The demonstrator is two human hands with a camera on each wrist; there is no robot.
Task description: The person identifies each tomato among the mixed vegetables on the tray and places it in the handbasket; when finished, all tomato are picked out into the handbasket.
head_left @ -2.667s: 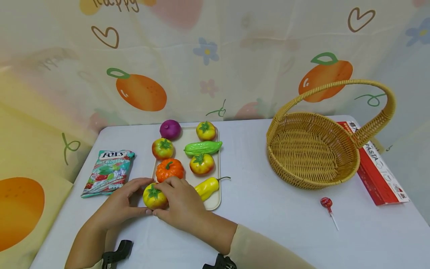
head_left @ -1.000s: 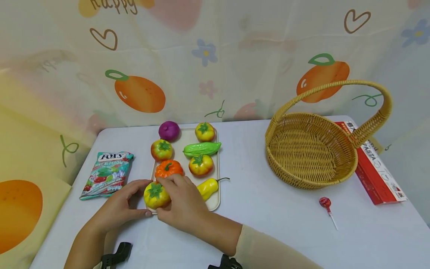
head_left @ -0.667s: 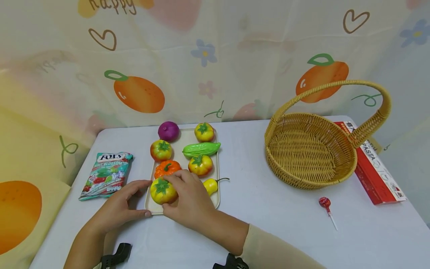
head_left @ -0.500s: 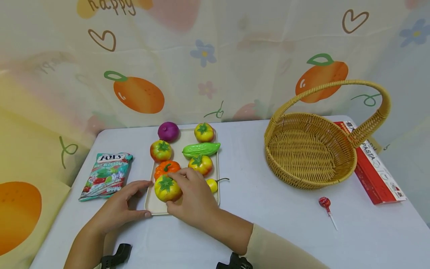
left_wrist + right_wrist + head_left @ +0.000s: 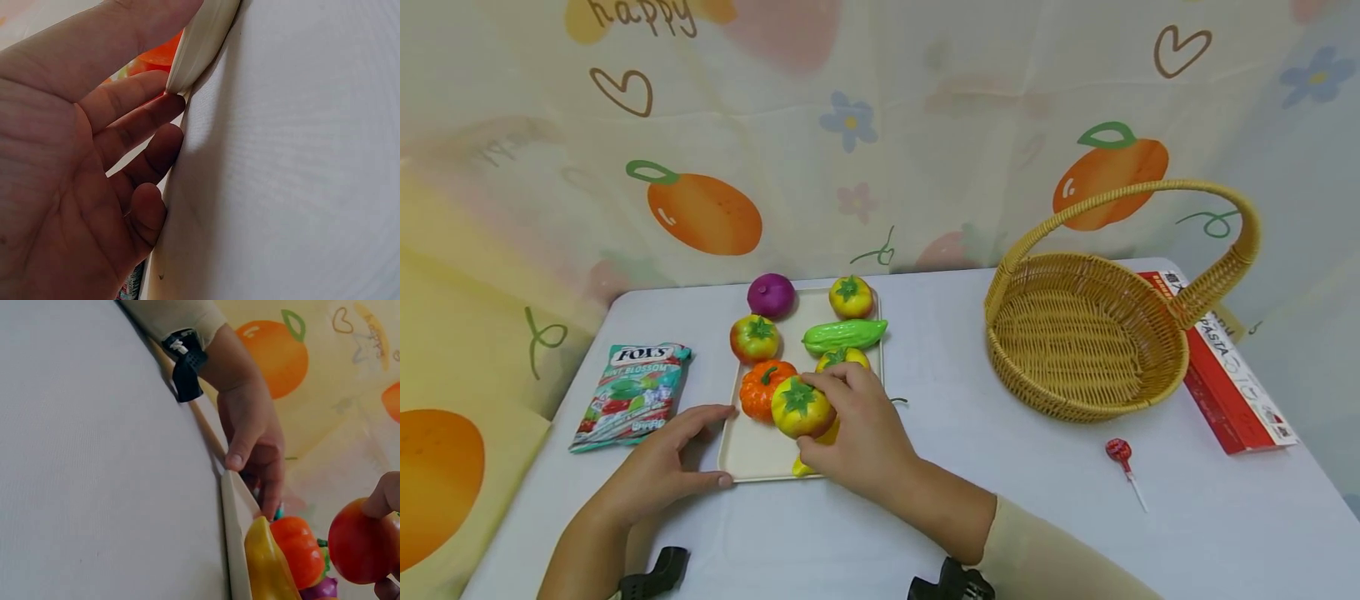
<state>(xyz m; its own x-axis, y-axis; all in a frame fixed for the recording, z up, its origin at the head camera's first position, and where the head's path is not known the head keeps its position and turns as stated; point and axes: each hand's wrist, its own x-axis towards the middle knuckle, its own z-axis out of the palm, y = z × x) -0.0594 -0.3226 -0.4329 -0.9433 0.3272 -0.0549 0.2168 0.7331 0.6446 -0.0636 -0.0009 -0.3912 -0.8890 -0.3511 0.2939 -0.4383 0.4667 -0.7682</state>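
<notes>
In the head view my right hand [image 5: 868, 433] grips a yellow-red toy tomato [image 5: 800, 410] with a green leafy top, thumb below and fingers above. The tomato is raised over the cream tray [image 5: 756, 457]. Under it lies a yellow toy pepper [image 5: 802, 467], mostly hidden in the head view but plain in the right wrist view. An orange toy pumpkin [image 5: 758, 392] sits just left of the held tomato. My left hand [image 5: 670, 458] lies at the tray's near left corner, fingers and thumb spread; its fingertips touch the tray's edge in the left wrist view.
Further back on the tray are more toy tomatoes [image 5: 755, 338], a green gourd [image 5: 844, 335] and a purple onion [image 5: 771, 296]. A candy bag [image 5: 632, 396] lies left. To the right stand a wicker basket [image 5: 1086, 350], a red pasta box [image 5: 1236, 387] and a lollipop [image 5: 1120, 454].
My right hand has carried the tomato from the tray's near left corner up and to the right, over the yellow pepper. The left hand has stayed at the corner.
</notes>
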